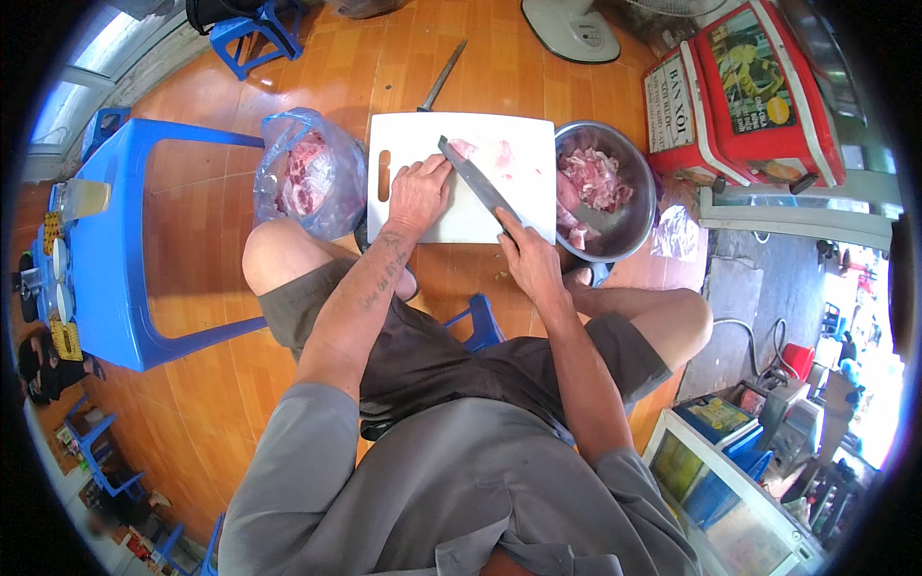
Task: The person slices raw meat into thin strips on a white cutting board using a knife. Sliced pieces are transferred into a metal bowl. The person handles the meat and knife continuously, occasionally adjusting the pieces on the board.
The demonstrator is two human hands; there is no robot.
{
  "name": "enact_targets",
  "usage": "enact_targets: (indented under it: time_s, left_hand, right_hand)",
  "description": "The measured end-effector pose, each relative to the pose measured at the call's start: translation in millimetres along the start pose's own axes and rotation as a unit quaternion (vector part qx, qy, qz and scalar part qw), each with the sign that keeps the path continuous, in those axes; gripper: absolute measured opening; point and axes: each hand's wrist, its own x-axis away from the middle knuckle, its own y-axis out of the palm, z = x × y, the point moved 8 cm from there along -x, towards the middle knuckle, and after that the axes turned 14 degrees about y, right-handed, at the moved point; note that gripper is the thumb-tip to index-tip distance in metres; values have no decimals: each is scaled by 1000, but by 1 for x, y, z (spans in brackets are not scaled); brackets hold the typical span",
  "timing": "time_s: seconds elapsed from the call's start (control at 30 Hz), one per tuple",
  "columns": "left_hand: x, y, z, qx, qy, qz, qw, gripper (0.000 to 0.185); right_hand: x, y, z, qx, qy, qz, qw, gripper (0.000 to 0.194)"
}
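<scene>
My right hand (531,259) grips the handle of a long, broad kitchen knife (475,178), whose blade slants up and left over a white cutting board (403,216). Bent over the board, my left hand (420,189) has its fingertips beside the blade near its tip. Whether anything lies beneath those fingers is hidden. Thin pieces of raw meat (505,155) rest on the board right of the blade. To the right, a steel bowl (612,241) contains cut raw meat (594,176). A clear bluish plastic bag (346,180) on the left holds a large chunk of raw meat (306,173).
A sharpening steel (441,75) lies on the tiled floor beyond the board. A blue plastic table (115,252) stands at left, a blue stool (256,36) at far left. Behind the bowl are red cooler boxes (763,93) bearing writing, near a fan base (571,30).
</scene>
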Motion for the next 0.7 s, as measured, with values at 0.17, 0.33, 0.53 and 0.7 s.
enact_targets:
  time_s: [0.17,0.33,0.53,0.7]
  left_hand:
    - [-1,1,-3,-3,-2,2,1000,36]
    - [-2,-3,-1,8,-8,15,1000,35]
    - [-2,-2,-2,23,-5,9,1000,32]
    - [-7,-4,-3,35,-7,-2,999,28]
  right_hand:
    - [-25,6,-24,27,-1,8,1000,51]
    - [-5,4,8,-45,-22,6,999,49]
    - [-21,7,-8,-63,7,-19,998,51]
    - [-25,14,-1,-145,12,-35,989,53]
